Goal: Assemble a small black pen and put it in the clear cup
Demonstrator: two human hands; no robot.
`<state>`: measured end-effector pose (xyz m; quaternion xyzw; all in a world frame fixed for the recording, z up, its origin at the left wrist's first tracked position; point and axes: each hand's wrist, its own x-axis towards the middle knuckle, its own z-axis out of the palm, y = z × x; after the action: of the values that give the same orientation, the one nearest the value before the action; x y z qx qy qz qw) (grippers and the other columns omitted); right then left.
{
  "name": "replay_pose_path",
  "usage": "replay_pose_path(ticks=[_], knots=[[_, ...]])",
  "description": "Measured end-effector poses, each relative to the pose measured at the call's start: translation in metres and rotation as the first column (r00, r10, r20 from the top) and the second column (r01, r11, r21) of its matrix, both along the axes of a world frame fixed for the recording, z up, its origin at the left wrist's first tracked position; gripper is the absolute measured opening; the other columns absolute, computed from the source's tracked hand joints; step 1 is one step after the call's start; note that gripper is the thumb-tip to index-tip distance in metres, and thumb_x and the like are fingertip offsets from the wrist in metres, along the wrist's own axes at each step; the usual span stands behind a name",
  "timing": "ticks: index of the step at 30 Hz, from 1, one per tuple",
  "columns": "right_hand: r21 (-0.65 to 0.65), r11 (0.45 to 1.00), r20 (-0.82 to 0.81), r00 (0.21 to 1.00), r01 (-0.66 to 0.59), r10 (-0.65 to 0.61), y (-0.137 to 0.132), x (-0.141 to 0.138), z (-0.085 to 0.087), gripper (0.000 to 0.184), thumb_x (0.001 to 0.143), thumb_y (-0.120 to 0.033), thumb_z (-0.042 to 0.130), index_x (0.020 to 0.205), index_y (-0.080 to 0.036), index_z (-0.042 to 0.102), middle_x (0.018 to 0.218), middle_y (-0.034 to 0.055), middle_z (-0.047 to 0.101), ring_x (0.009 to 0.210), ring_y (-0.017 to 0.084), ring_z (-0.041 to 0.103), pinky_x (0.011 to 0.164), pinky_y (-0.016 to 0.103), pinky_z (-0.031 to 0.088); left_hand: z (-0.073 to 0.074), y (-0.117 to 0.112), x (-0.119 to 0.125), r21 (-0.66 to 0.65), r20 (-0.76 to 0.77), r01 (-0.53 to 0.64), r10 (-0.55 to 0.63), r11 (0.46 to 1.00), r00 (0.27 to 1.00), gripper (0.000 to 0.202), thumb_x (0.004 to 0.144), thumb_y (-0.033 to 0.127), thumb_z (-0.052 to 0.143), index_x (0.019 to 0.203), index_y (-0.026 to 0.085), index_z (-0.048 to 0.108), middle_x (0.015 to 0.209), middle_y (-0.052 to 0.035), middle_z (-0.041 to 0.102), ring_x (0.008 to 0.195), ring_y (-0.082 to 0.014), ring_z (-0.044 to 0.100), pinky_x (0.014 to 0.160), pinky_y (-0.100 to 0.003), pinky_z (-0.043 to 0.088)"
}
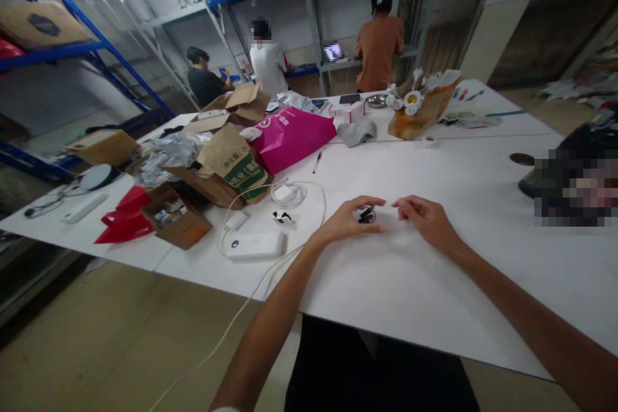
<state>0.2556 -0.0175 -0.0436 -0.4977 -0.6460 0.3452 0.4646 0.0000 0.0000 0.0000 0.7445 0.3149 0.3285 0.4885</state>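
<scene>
White table (463, 187) in a workroom, shelving behind. Small round cup (371, 219) with black bits sits at the left hand (357, 219), near the front edge. Left hand is half-curled round it, thumb on the near side, fingers on the far side; can't tell if it's actually gripping. Right hand (422, 219) is just beside, fingers curled in, thumb close to the index; can't tell if anything is pinched. Left of the hands: black-and-white item (282, 217), white block (255, 246), coiled cable (302, 196). Pen (317, 162) lies farther back. Beyond that: pink bag (294, 135), paper bag (232, 158), grey cloth (357, 133). Small open carton (181, 225) and red bag (125, 215) at far left. Three people along the back shelves.
</scene>
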Motion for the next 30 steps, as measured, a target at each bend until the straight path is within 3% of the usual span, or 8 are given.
replay_pose_path(ticks=[5,10,14,19,25,30], knots=[[-0.002,1.000,-0.022,1.000,-0.018,0.018,-0.0007,-0.0007,0.0015,0.053,0.102,-0.070,0.063,0.100,-0.019,0.079,0.078,0.0037,0.068,0.076,0.018,0.062,0.074,0.032,0.049,-0.0055,0.0008,0.0018,-0.025,-0.041,0.015,-0.016,1.000,0.999,0.042,0.086,0.047,0.089,0.112,0.016,0.081,0.107,-0.0095,0.078,0.087,-0.0167,0.062,0.082,-0.032,0.046],[-0.007,1.000,-0.007,1.000,-0.016,0.016,-0.0004,-0.0004,-0.0008,0.053,0.104,-0.068,0.061,0.103,-0.019,0.080,0.079,0.0039,0.068,0.076,0.018,0.061,0.069,0.031,0.047,-0.0075,0.0002,0.0047,-0.066,0.058,0.012,-0.008,0.998,0.998,0.044,0.089,0.055,0.086,0.098,0.015,0.073,0.108,-0.0104,0.075,0.084,-0.0143,0.060,0.076,-0.030,0.044],[0.004,1.000,-0.001,1.000,-0.017,0.017,0.0010,0.0006,-0.0037,0.053,0.105,-0.068,0.060,0.102,-0.019,0.080,0.081,0.0046,0.070,0.076,0.018,0.061,0.071,0.032,0.048,-0.0064,-0.0025,0.0062,-0.158,0.138,0.000,0.022,0.987,0.990,0.044,0.096,0.059,0.078,0.100,0.016,0.067,0.107,-0.0103,0.075,0.075,-0.0115,0.057,0.073,-0.029,0.044],[0.004,1.000,0.007,1.000,-0.017,0.017,0.0009,0.0005,-0.0033,0.054,0.104,-0.069,0.061,0.102,-0.019,0.080,0.082,0.0052,0.070,0.077,0.019,0.062,0.071,0.032,0.048,-0.0081,-0.0002,0.0065,-0.213,0.279,0.010,0.051,0.977,0.959,0.036,0.097,0.054,0.077,0.103,0.019,0.069,0.111,-0.0134,0.077,0.083,-0.0153,0.062,0.079,-0.031,0.048],[0.001,1.000,0.010,1.000,-0.011,0.011,-0.0006,0.0000,-0.0016,0.056,0.103,-0.071,0.061,0.102,-0.019,0.081,0.079,0.0052,0.070,0.076,0.019,0.062,0.068,0.031,0.048,-0.0052,0.0041,0.0020,-0.179,0.227,0.001,0.040,0.984,0.973,0.023,0.095,0.036,0.076,0.107,0.018,0.080,0.100,-0.0103,0.074,0.080,-0.0163,0.061,0.078,-0.031,0.048],[-0.011,1.000,0.003,1.000,-0.020,0.020,-0.0003,0.0004,-0.0014,0.055,0.104,-0.070,0.061,0.104,-0.019,0.081,0.079,0.0047,0.069,0.076,0.018,0.062,0.069,0.031,0.047,-0.0042,0.0040,0.0016,-0.183,0.209,-0.015,0.053,0.983,0.976,0.029,0.092,0.041,0.080,0.107,0.017,0.083,0.090,-0.0083,0.072,0.077,-0.0166,0.061,0.075,-0.031,0.047]])
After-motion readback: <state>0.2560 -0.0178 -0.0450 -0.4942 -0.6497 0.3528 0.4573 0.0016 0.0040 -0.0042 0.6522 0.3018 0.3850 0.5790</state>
